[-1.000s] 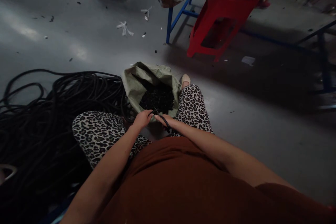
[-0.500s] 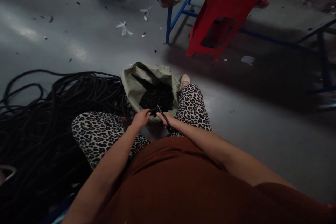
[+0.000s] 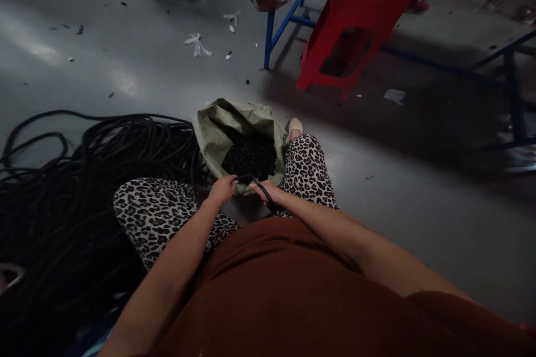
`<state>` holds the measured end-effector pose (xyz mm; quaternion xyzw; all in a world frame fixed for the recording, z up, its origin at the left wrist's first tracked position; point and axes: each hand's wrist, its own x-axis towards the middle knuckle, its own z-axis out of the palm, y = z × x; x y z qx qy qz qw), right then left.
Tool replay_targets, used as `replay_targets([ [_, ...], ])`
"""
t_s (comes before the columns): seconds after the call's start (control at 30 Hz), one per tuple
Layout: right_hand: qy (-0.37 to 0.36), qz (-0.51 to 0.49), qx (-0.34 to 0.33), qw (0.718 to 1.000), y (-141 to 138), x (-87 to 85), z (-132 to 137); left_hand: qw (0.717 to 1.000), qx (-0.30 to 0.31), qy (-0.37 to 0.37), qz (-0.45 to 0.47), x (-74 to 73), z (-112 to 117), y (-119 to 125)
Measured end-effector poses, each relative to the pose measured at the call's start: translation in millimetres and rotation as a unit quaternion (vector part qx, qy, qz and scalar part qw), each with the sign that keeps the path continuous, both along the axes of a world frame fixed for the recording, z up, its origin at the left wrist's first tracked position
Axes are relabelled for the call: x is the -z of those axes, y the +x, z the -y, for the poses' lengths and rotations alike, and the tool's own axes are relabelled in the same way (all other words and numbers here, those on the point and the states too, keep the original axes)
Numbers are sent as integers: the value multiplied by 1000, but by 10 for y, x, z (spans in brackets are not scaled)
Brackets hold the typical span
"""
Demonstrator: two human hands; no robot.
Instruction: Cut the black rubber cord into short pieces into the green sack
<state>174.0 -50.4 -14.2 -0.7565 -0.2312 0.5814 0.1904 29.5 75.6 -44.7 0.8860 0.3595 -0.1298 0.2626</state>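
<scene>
My left hand [image 3: 224,189] is closed around a thin black cord [image 3: 243,178], whose end points right over the near rim of a sack. In my right hand [image 3: 271,188] is a pair of scissors [image 3: 265,194] with black handles. The scissors' blades meet the cord's end just above the sack; whether they are parted is too small to tell. The pale green woven sack [image 3: 209,136] stands open between my legs. Many short black pieces [image 3: 251,157] lie inside it.
A large heap of black cord [image 3: 138,142] spreads on the floor to the left. Ahead on the right stand a red plastic stool [image 3: 324,50] and a blue metal frame [image 3: 269,39]. White scraps [image 3: 196,44] and dark bits litter the floor.
The scissors have turned, and their tip now lies at the cord instead of pointing up past it. My left hand has shifted slightly left, with more cord showing between the hands.
</scene>
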Motion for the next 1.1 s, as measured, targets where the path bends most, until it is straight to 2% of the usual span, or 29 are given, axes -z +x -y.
replay_targets([
  [0.17,-4,1,18,1000,14,-14,3,1000,-4,3,3,-10,-3,1],
  [0.33,-23,-18,40,999,13,-45,-1,999,-39,25,17,-7,-15,-14],
  [0.5,-10,-56,12,998,-22,-79,-4,996,-60,37,45,-39,-9,-3],
  [0.77,-26,-56,-4,998,-14,-100,-45,998,-26,19,55,-99,79,49],
  [1.1,-17,-53,-10,998,-8,7,-42,999,-2,17,50,-108,119,58],
])
